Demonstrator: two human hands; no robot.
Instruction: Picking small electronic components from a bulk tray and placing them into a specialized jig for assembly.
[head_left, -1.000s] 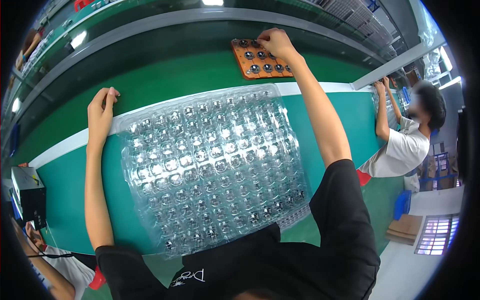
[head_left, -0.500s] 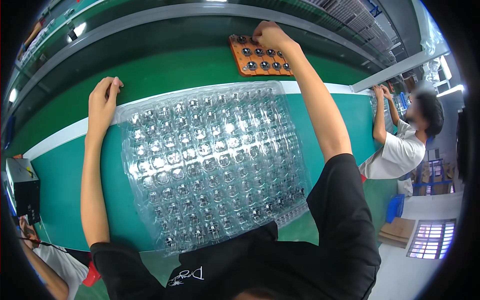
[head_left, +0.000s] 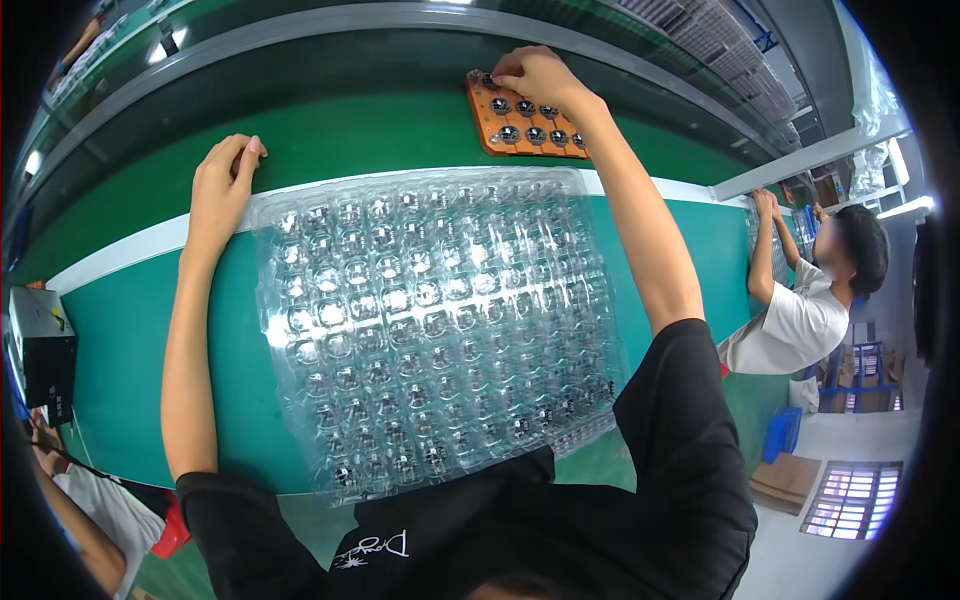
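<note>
My right hand (head_left: 535, 75) is at the far side, over an orange tray (head_left: 487, 128) holding rows of small round black-and-silver parts. Its thumb and fingers pinch a small round black part (head_left: 489, 81) at the tray's far left corner. The hand covers the rest of that far row. My left hand (head_left: 222, 185) rests on the dark green surface at the far left, fingers curled and thumb alongside; whatever may be under them is hidden. Between my forearms lies a large clear plastic blister tray (head_left: 430, 325), its many pockets showing small dark and shiny parts.
A white rail (head_left: 125, 250) separates the green worktop (head_left: 120, 370) from the dark green strip beyond. A black-and-white box (head_left: 45, 350) stands at the left end. On the right, a co-worker (head_left: 800, 310) handles another clear tray. Another person's arm shows at lower left.
My right hand has shifted left along the orange tray's far row to its corner part. My left hand has moved slightly farther forward and right. The whole view has shifted a little.
</note>
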